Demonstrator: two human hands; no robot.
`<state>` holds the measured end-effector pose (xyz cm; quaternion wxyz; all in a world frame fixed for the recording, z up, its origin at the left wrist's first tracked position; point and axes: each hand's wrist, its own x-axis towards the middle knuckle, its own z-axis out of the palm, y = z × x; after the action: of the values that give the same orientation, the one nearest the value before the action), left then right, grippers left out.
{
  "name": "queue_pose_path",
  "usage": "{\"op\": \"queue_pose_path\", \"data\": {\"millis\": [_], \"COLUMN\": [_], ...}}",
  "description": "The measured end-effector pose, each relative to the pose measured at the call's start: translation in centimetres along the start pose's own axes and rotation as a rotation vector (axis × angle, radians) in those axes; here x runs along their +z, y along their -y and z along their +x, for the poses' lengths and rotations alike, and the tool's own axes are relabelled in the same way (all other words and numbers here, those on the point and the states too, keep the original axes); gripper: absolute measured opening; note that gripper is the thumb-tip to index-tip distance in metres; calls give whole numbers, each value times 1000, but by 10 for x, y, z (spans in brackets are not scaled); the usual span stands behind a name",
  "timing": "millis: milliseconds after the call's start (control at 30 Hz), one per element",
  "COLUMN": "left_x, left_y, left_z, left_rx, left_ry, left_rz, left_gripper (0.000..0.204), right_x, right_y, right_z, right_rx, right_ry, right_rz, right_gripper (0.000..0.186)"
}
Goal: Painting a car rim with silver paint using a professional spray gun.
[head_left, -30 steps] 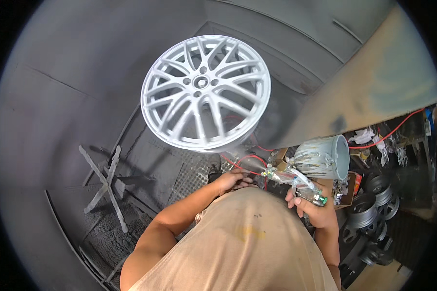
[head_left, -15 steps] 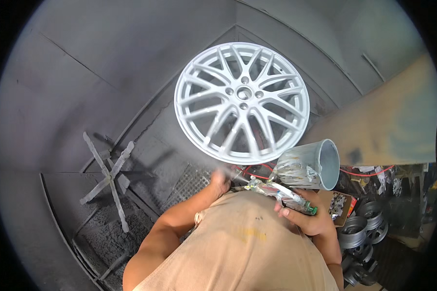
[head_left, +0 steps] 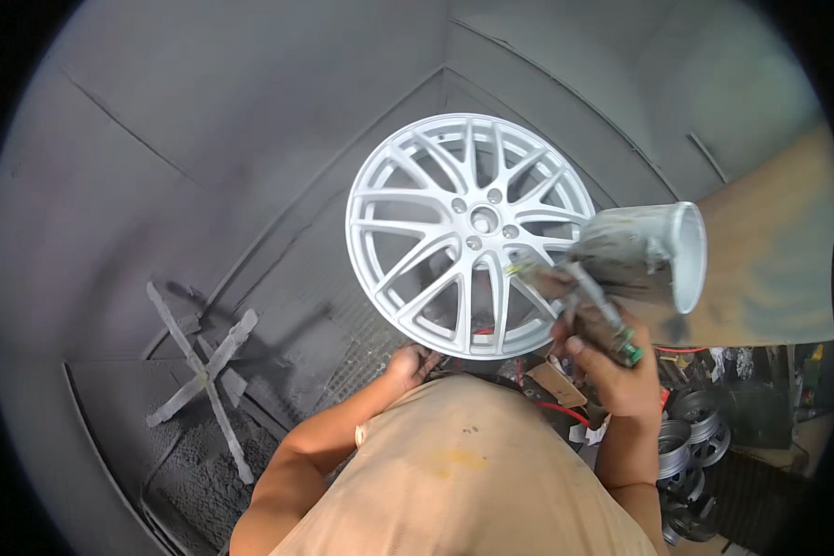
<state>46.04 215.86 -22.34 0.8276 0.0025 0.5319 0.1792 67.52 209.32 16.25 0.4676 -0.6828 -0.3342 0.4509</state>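
A freshly white multi-spoke car wheel rim (head_left: 473, 310) lies face up ahead of me. My right hand (head_left: 616, 371) is closed around a paint-spattered spray gun (head_left: 595, 310), blurred by motion. Its nozzle end points left, over the rim's right lower spokes. A large grey paint cup (head_left: 635, 255), streaked with drips, sits on the gun and tilts with its wide mouth to the right. My left hand (head_left: 411, 366) is at the rim's near lower edge with curled fingers. What those fingers grip beneath the rim is hidden.
A grey-coated cross-shaped stand (head_left: 208, 371) is on the left. Grey booth walls (head_left: 204, 111) rise behind, and a tan panel (head_left: 769, 259) fills the right. Several bare wheel rims (head_left: 675, 449) are stacked at lower right. A red hose (head_left: 563, 408) and a cardboard box (head_left: 558, 382) lie below.
My right hand has lifted the spray gun up and to the right, over the rim's edge. The rim has turned and appears lower in view. My left hand stays near its lower edge.
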Motion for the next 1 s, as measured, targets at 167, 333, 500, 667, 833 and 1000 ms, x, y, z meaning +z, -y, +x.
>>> {"op": "queue_pose_path", "data": {"millis": [167, 333, 500, 667, 833, 1000], "left_x": [16, 17, 30, 21, 15, -54], "left_y": [6, 47, 108, 193, 287, 377], "left_z": [1, 15, 3, -33, -94, -106], "left_rx": [19, 92, 278, 353, 338, 176], "left_ry": [-67, -68, -135, -143, -7, -77], "left_rz": [35, -44, -54, 212, 1076, 914], "left_gripper": [30, 30, 34, 35, 53, 58], "right_x": [-68, -133, -164, -194, -243, -269], "right_y": [-16, -51, -71, -86, -141, -161], "right_z": [-1, -4, -18, -40, -41, -40], "right_rx": [-108, -118, -76, 204, -16, -154], "right_ry": [-209, -332, 33, 543, 427, 128], "right_rz": [-39, -103, 90, 146, 61, -174], "right_gripper": [50, 35, 40, 39, 28, 42]}}
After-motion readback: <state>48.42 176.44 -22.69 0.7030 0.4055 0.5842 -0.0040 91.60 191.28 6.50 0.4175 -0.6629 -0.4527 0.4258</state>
